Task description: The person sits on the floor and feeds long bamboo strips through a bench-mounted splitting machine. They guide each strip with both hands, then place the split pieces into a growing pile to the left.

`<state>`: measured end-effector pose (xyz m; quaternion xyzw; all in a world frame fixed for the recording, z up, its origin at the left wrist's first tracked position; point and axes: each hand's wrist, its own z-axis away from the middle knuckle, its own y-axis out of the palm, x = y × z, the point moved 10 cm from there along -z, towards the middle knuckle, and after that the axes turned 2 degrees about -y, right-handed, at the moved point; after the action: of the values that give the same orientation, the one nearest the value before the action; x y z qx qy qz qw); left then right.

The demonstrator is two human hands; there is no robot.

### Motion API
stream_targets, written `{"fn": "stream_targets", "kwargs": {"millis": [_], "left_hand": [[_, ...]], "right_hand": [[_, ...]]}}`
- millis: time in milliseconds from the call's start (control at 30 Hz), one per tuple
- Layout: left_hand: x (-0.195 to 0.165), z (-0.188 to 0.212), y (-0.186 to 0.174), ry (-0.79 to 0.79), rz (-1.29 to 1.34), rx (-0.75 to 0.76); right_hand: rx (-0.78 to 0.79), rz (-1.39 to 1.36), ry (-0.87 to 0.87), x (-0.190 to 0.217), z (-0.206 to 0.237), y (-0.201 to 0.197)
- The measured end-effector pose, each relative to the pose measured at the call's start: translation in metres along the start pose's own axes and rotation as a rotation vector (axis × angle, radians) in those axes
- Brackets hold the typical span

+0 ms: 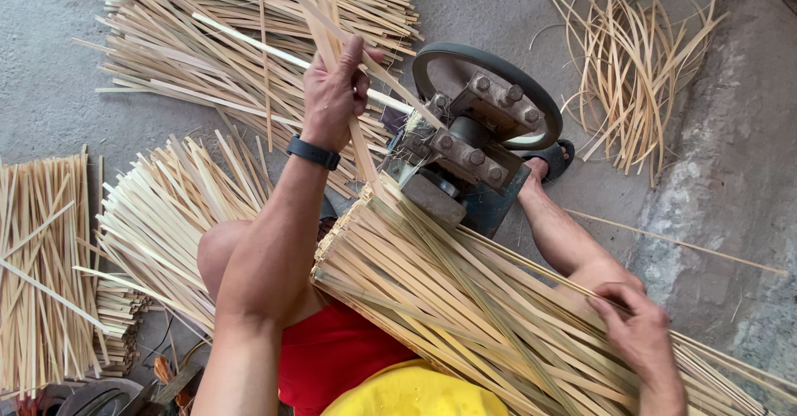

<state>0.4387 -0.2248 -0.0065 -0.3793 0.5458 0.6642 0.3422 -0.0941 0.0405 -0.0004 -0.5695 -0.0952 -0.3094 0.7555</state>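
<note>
1. Head view: a dark metal splitting machine with a round flywheel stands between the legs, with a loose heap of pale bamboo strips beyond it and curled offcuts off to one side.
2. Grey concrete floor lies under everything.
3. The left hand (black wristband) is clamped on thin bamboo strips; the right hand is closed on the lap bundle of strips.

Pale bamboo strips — bundled across lap — one strip raised
</note>
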Motion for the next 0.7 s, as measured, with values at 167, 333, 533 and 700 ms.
{"fn": "stream_targets", "kwargs": {"millis": [167, 333, 533, 700], "left_hand": [[-0.026, -0.007, -0.022, 0.09, 0.096, -0.034], [-0.048, 0.005, -0.038, 0.046, 0.293, -0.063], [-0.066, 0.021, -0.049, 0.067, 0.168, -0.111], [-0.061, 0.024, -0.043, 0.05, 0.054, -0.105]], "right_hand": [[-0.055, 0.087, -0.11, 0.008, 0.015, -0.024], [-0.115, 0.008, -0.098, -0.034, 0.028, -0.056], [-0.316, 0.156, -0.023, -0.112, 0.04, -0.122], [-0.412, 0.302, -0.061, -0.12, 0.037, -0.127]]}}
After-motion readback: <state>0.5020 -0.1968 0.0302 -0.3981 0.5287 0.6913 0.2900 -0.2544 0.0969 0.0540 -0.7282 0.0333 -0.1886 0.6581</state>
